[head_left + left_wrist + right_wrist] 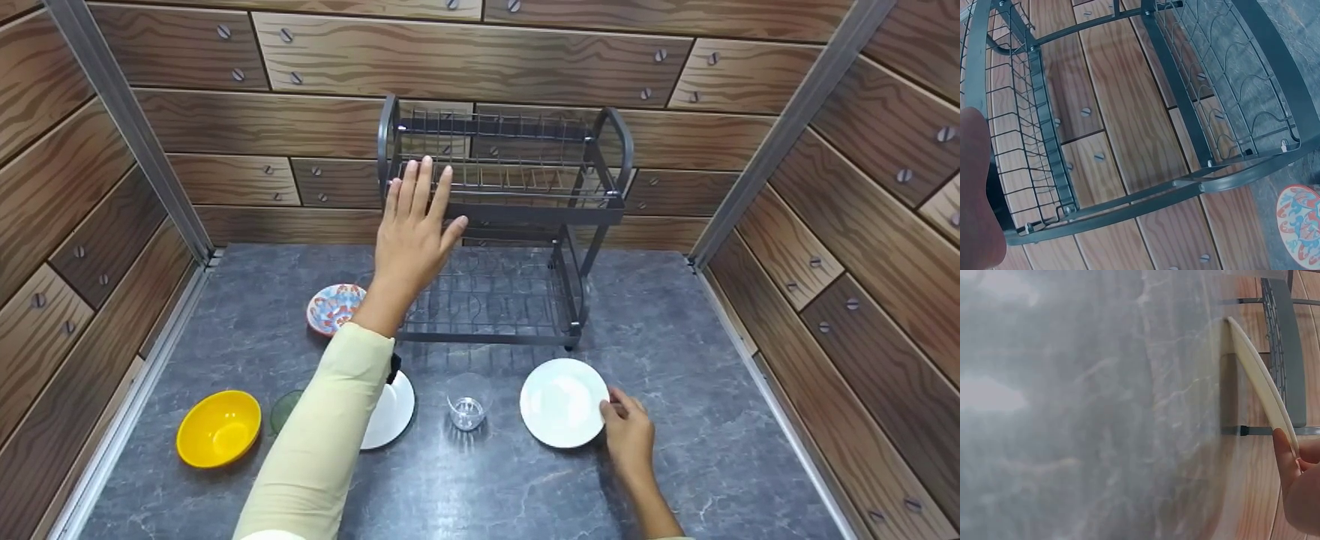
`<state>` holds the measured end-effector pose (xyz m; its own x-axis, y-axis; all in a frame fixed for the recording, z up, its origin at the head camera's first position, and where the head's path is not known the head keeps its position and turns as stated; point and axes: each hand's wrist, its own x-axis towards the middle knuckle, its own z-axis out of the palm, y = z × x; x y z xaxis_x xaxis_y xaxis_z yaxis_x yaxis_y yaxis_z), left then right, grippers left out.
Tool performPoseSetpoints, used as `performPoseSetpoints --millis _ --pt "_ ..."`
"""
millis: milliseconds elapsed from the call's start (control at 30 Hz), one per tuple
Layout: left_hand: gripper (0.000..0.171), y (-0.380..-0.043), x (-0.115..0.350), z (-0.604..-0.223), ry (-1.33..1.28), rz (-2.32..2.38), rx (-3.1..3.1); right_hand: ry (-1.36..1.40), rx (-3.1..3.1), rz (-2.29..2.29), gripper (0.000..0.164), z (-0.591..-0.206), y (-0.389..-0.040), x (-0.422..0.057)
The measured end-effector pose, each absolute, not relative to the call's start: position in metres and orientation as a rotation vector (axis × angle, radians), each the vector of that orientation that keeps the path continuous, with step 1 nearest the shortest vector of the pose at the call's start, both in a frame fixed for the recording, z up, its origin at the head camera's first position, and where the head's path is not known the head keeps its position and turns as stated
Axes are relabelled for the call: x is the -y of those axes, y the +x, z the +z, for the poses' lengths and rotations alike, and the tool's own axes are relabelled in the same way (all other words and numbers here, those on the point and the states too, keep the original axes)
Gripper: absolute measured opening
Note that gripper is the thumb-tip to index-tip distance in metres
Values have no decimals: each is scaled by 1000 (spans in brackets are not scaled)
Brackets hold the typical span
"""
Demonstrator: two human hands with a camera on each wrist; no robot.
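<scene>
My left hand (pixel 411 244) is stretched out, fingers straight, over the front left of the upper tier of a dark two-tier dish rack (pixel 525 214). Whether its fingertips touch the rack cannot be told; part of that hand (pixel 979 197) shows beside the upper basket in the left wrist view. At the lower right, my right hand (pixel 630 433) pinches the right rim of a white plate (pixel 564 403) between thumb and fingers. The right wrist view shows this plate (pixel 1261 382) nearly edge-on, tilted.
A clear glass (pixel 466 412) stands left of the held plate. My left sleeve partly covers another white plate (pixel 391 412), a greenish glass dish (pixel 283 411) and a patterned bowl (pixel 334 307). A yellow bowl (pixel 219 429) sits far left. Wood-patterned walls enclose the grey tabletop (pixel 697 375).
</scene>
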<state>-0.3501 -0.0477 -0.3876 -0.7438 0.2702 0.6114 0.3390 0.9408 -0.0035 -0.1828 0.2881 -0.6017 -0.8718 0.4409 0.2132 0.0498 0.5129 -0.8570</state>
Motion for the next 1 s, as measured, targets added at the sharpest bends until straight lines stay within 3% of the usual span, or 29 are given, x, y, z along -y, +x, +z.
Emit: performPoseSetpoints --millis 533,1000 --pt "68 -350 47 -386 -430 -170 2457 42 2172 941 29 -579 -184 -276" --pt "67 -352 47 -388 -444 -193 2419 88 2118 945 31 -568 -188 -269"
